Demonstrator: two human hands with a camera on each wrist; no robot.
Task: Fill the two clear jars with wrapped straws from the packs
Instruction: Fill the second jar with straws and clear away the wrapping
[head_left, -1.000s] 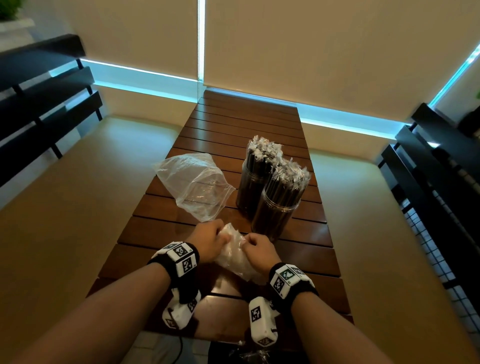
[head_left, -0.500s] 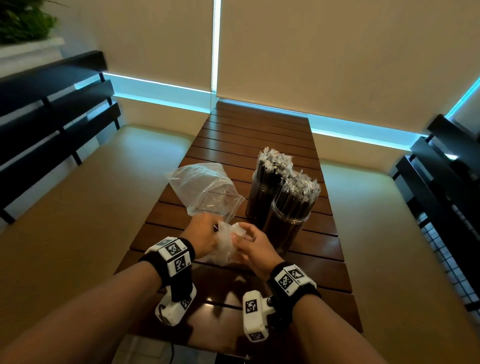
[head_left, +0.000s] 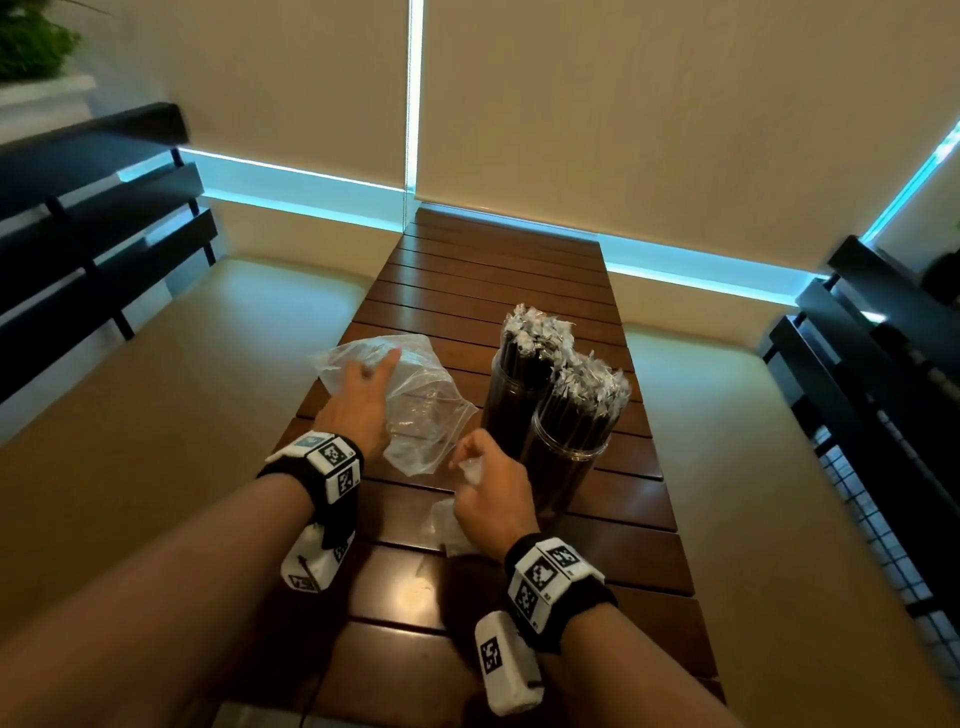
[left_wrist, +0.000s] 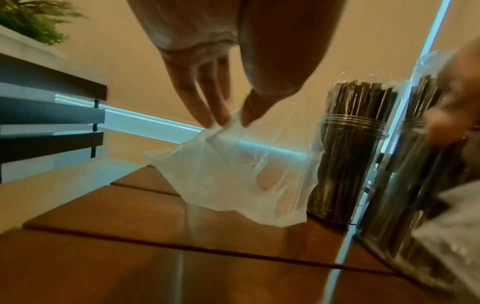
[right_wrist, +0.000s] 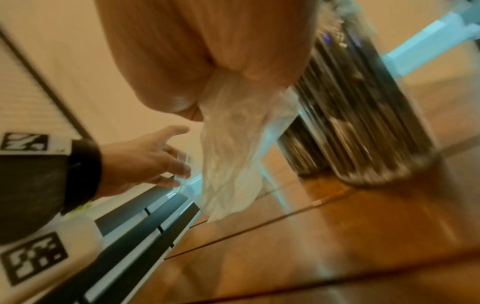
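Note:
Two clear jars, the far jar (head_left: 511, 400) and the near jar (head_left: 569, 457), stand packed with black wrapped straws on the slatted wooden table (head_left: 493, 270). To their left lies an empty clear pack bag (head_left: 421, 410). My left hand (head_left: 374, 369) reaches over it, and its straight fingers (left_wrist: 207, 115) and thumb touch the bag's top (left_wrist: 233, 156). My right hand (head_left: 478, 467) grips a crumpled clear bag (head_left: 452, 519) just in front of the near jar. In the right wrist view this crumpled bag (right_wrist: 231, 156) hangs from my curled fingers (right_wrist: 259, 67).
Dark slatted benches stand on both sides, the left bench (head_left: 98, 234) and the right bench (head_left: 872, 364). Drawn blinds (head_left: 623, 104) close off the table's far end. A plant (head_left: 31, 41) sits at the upper left.
My left hand let go of the crumpled bag and moved forward onto the empty pack bag. The right hand keeps hold of the crumpled bag.

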